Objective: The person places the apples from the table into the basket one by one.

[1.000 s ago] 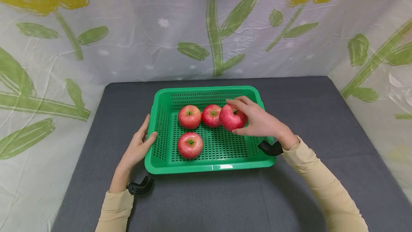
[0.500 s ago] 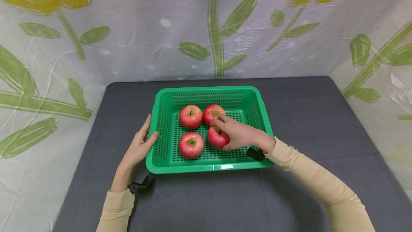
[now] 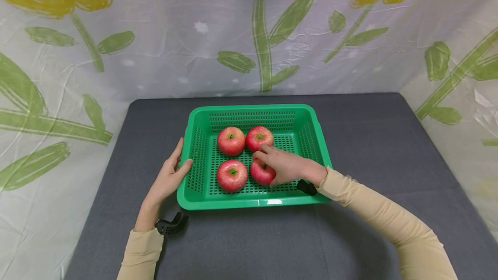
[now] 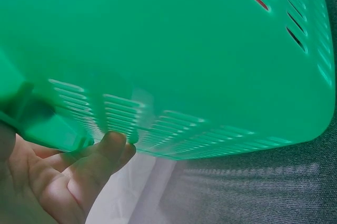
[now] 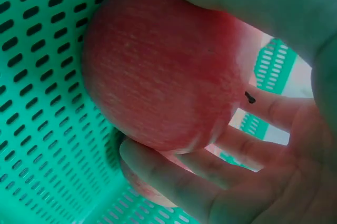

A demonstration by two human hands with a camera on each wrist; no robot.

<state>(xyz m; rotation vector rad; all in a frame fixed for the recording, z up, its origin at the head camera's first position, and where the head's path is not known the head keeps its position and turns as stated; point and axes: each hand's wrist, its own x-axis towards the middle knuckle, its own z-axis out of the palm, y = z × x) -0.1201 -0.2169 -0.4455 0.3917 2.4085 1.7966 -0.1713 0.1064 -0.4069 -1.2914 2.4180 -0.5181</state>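
A green plastic basket (image 3: 218, 205) with slotted sides stands on the table, and my left hand (image 3: 168, 177) holds its left rim. My left thumb lies over the rim; the fingers (image 4: 108, 150) are against the outer wall beneath it. Inside, my right hand (image 3: 285, 165) grips a red apple (image 3: 261, 173) from above and the right, low over the basket's floor. In the right wrist view, thumb and fingers surround this apple (image 5: 163, 71), its stem showing. Three more apples lie in the basket: back left (image 3: 231, 141), back middle (image 3: 259, 137) and front left (image 3: 231, 176).
Dark grey cloth covers the table (image 3: 249, 245). A pale curtain (image 3: 163, 55) painted with yellow flowers and green leaves hangs behind and at the sides. A black wrist strap (image 3: 171, 224) is on the left wrist and another (image 3: 307, 187) on the right.
The right hand has brought its apple left, toward the front and down, beside the front left apple. The left hand has stayed on the basket's rim.
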